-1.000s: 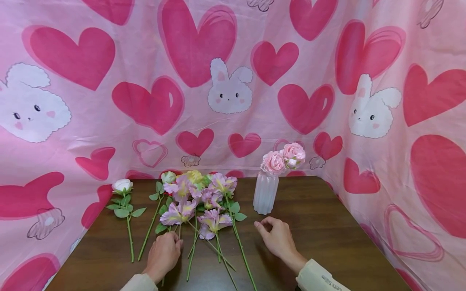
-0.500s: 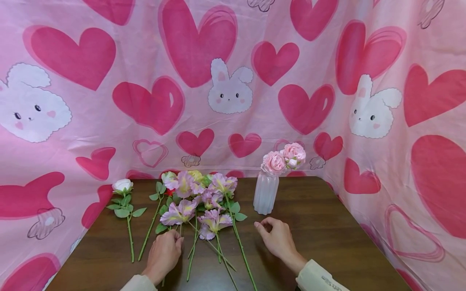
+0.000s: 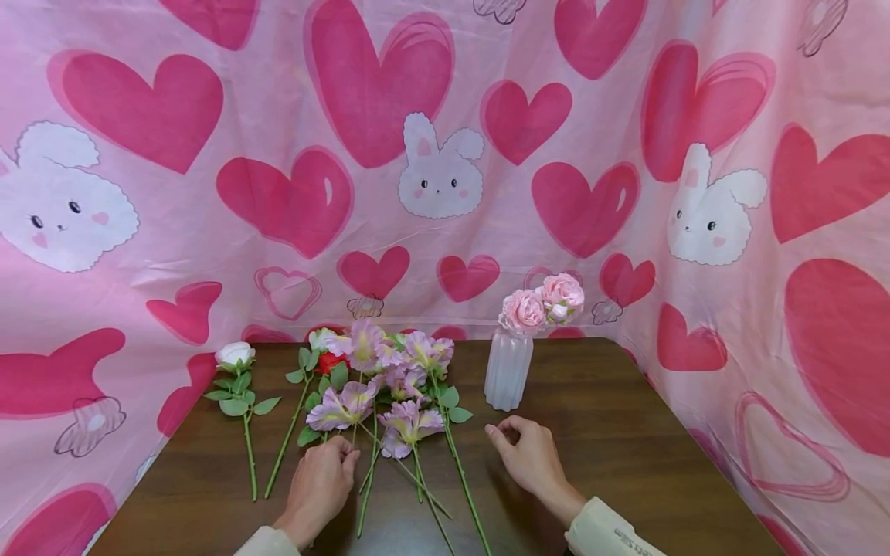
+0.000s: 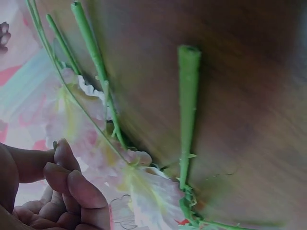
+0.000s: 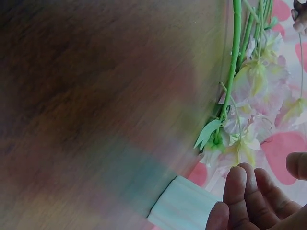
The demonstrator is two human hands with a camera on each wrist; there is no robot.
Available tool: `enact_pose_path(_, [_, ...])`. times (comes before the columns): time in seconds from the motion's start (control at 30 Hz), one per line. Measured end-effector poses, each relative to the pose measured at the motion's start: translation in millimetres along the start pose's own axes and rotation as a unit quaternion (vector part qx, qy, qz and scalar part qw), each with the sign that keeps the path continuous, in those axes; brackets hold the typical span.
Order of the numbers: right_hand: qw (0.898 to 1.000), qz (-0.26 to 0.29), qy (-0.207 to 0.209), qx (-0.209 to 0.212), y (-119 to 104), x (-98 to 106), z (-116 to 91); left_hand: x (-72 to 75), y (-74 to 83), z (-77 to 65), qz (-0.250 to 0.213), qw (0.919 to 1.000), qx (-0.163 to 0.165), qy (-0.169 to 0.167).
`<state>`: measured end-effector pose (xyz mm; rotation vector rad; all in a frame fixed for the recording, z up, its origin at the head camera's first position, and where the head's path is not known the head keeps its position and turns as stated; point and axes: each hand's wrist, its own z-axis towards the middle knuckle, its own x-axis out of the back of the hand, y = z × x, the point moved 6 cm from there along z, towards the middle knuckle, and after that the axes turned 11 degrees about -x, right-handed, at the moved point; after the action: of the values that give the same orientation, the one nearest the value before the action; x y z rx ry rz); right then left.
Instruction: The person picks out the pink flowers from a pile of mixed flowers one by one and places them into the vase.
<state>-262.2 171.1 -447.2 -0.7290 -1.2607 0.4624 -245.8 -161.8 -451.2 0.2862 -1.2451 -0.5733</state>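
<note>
In the head view, my left hand [image 3: 321, 486] pinches the thin stem of a purple flower with a yellow centre [image 3: 366, 345]. Its head is raised over the back of a loose pile of purple flowers [image 3: 410, 423] on the table. The left wrist view shows thumb and index finger of the left hand [image 4: 72, 191] together on a stem end [image 4: 55, 144]. My right hand [image 3: 531, 455] holds nothing, its fingers loosely bent and the thumb apart. Just beyond it stands a ribbed whitish vase [image 3: 507, 372] with pink peonies [image 3: 523, 312] in it.
A white rose [image 3: 235, 355] lies at the table's left side. A red flower [image 3: 332, 363] and another pale bloom [image 3: 322, 338] lie behind the purple ones. Long green stems [image 3: 467, 490] point toward the front edge. A pink heart-printed cloth [image 3: 438, 255] hangs behind the brown table [image 3: 598, 417].
My left hand has shifted slightly right, and the purple flower it holds has moved right and up. More of the red flower behind it now shows. The right hand has stayed still.
</note>
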Motion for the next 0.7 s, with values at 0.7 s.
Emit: enact_pose_path(0.7, [1.000, 0.008, -0.005, 0.006, -2.3, -3.2, -4.4, -2.8, 28.3, -3.3, -0.028, 0.9981, -0.053, 0.016])
